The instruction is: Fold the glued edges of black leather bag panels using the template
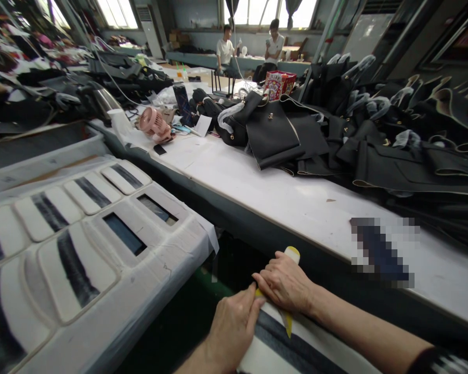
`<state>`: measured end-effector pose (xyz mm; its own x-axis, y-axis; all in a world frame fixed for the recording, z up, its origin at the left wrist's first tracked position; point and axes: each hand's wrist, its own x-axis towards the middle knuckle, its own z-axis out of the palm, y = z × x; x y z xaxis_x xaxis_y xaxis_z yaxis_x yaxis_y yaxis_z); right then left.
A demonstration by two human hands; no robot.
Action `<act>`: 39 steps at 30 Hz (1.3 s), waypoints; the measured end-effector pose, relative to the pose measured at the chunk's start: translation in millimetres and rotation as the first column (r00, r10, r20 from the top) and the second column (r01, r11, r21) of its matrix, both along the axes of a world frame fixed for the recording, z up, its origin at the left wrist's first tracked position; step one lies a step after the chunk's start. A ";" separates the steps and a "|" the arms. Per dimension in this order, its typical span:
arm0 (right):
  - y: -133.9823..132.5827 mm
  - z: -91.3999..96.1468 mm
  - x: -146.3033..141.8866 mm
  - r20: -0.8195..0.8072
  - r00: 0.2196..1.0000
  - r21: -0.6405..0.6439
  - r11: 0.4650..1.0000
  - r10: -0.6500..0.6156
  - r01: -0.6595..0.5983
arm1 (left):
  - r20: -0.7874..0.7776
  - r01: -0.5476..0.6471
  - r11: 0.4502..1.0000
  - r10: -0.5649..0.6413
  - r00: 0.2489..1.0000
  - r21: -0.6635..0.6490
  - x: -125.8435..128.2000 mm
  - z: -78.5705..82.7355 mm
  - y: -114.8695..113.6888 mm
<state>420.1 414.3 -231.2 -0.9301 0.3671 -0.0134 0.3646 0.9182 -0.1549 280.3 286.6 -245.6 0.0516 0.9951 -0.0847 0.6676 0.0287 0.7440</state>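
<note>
My right hand [284, 285] is closed round a yellow-and-white strip [292, 253]. Its rounded end sticks out above the fingers, and a yellow pointed end hangs below the palm. Against it, my left hand [234, 322] is closed with thumb and fingers pinched near the edge of a white panel [265, 358] with a dark band across it. A bit of yellow shows between the two hands. Most of what the fingers grip is hidden, and the lower part of the panel runs out of view.
On the left, a covered stand [179, 249] bears several white panels [78, 270] with dark bands. Across a gap runs a long white table [226, 171] with a pink fan [155, 124] and piled black bags [273, 132]. A blurred dark object [382, 249] lies at right. Two people are at the back.
</note>
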 end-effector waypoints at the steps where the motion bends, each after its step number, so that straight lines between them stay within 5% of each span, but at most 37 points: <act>1: -3.8 0.2 1.6 0.006 1.000 -0.001 1.000 -0.027 0.027 | 0.016 -0.002 1.000 0.002 1.000 0.006 -0.4 0.7 -0.1; 5: -15.3 1.8 8.4 0.043 0.987 -0.001 0.988 -0.153 0.153 | 0.369 -0.050 0.997 0.065 0.927 -0.052 -2.7 3.5 5.4; 10: -19.2 2.9 20.6 0.085 0.977 -0.010 0.980 -0.198 0.199 | 0.769 -0.017 0.940 0.288 0.571 -0.339 -2.7 -12.8 24.2; 13: -20.2 1.4 28.3 0.096 0.972 -0.017 0.976 -0.216 0.218 | 0.825 0.079 0.921 0.302 0.477 -0.383 -3.3 -23.8 33.3; 18: -22.3 -0.1 32.1 0.078 0.963 -0.030 0.965 -0.256 0.259 | 0.841 0.184 0.918 0.221 0.494 -0.350 -7.9 -23.2 41.0; 23: -19.3 -0.2 30.2 0.061 0.957 -0.016 0.958 -0.284 0.286 | 0.762 0.172 0.953 0.085 0.643 -0.251 -7.8 -16.0 49.1; 30: -29.4 18.7 45.4 0.198 0.889 0.072 0.911 -0.412 0.406 | 0.741 0.157 0.950 0.101 0.663 -0.269 -0.8 -23.7 52.4; 33: -35.7 30.7 76.8 0.227 0.765 0.009 0.787 -0.603 0.617 | 0.781 0.209 0.917 0.152 0.606 -0.340 3.6 -30.8 45.2; 36: -50.3 41.9 116.0 0.227 0.561 -0.212 0.522 -0.796 0.826 | 0.830 0.212 0.849 0.368 0.420 -0.484 6.6 -42.9 26.0; 39: -88.8 54.8 141.2 0.250 0.414 -0.523 0.238 -0.875 0.818 | 0.779 0.206 0.756 0.566 0.269 -0.621 5.1 -62.7 -2.6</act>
<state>561.3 325.6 -176.4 -0.0900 0.8959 -0.4350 0.8407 -0.1658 -0.5155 285.4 284.0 -308.3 0.2982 0.7542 -0.5850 -0.5142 0.6433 0.5673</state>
